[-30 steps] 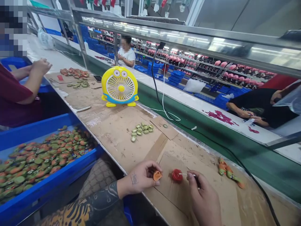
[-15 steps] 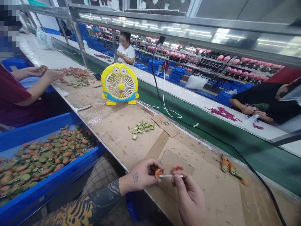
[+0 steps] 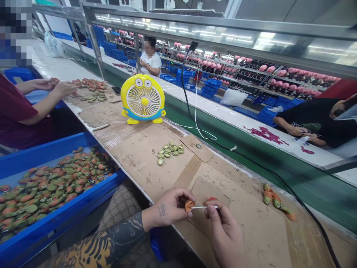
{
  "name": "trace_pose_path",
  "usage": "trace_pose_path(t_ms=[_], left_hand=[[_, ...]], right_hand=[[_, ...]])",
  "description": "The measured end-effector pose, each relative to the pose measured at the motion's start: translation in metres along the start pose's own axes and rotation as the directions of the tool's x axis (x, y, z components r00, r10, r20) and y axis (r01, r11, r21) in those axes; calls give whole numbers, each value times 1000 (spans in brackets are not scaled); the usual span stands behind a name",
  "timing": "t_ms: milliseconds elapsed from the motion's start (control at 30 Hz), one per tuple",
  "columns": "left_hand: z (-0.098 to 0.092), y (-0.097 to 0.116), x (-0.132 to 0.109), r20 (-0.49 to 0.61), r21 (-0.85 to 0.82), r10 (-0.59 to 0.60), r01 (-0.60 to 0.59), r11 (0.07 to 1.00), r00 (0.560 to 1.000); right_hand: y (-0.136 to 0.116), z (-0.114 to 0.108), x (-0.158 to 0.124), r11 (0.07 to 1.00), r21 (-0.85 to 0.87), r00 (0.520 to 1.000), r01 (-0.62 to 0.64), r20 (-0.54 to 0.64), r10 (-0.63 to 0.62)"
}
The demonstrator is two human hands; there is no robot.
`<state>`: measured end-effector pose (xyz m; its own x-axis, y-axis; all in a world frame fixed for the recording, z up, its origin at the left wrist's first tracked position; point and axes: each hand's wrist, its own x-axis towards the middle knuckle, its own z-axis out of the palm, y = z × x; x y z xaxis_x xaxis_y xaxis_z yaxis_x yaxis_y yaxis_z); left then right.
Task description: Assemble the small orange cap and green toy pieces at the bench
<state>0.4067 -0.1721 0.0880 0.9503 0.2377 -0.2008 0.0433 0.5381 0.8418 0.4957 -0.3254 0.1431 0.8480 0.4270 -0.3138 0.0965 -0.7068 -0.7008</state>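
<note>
My left hand (image 3: 167, 210) pinches a small orange round piece (image 3: 189, 205) just above the cardboard-covered bench (image 3: 139, 163). My right hand (image 3: 224, 232) is closed on a thin white swab stick (image 3: 203, 207), whose tip touches the orange piece. A small red lid or pot (image 3: 212, 199) peeks out behind my right fingers. A cluster of small green discs (image 3: 169, 150) lies on the cardboard further ahead.
A blue bin (image 3: 52, 219) of green and orange pieces sits at my left. A yellow desk fan (image 3: 142, 99) stands ahead, with its black cable (image 3: 251, 163) along the green conveyor. Orange-green toy pieces (image 3: 276, 203) lie at right. Other people work at left, ahead and right.
My right hand lifted the swab from the red pot and brought its tip left onto the orange piece. The person at left lowered a hand toward the bench.
</note>
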Motion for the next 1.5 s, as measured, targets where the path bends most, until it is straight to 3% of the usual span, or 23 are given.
trace_pose_path(t_ms=[333,433,533,700,833,1067,1200,1333,1500], left_hand=[[3,9,0,-36,110,-1,5,994,999],[1,10,-1,-27,220,62,-54,974,998],[1,13,-2,-40,279,50,-37,960,998],[5,18,-3,-63,298,27,-7,954,998],[7,19,-3,-64,283,47,-27,959,997],[12,20,-6,-111,81,-53,62,995,992],[9,17,-5,-82,95,-30,38,995,996],[9,16,-4,-88,112,-41,50,992,995],[10,18,-6,-81,122,-38,48,991,996]], right_hand=[[5,-5,1,1000,25,998,-3,-57,5],[1,-16,4,997,77,984,-29,-173,42],[1,-27,13,998,-6,961,-66,-268,62],[21,-28,29,970,-238,985,-40,-171,-1],[31,-23,35,963,-268,990,-24,-138,-13],[24,-28,31,968,-249,987,-34,-159,-6],[14,-29,16,997,-48,965,-68,-255,54],[8,-19,3,994,105,990,-19,-137,34],[9,-4,3,999,10,999,38,-24,-37]])
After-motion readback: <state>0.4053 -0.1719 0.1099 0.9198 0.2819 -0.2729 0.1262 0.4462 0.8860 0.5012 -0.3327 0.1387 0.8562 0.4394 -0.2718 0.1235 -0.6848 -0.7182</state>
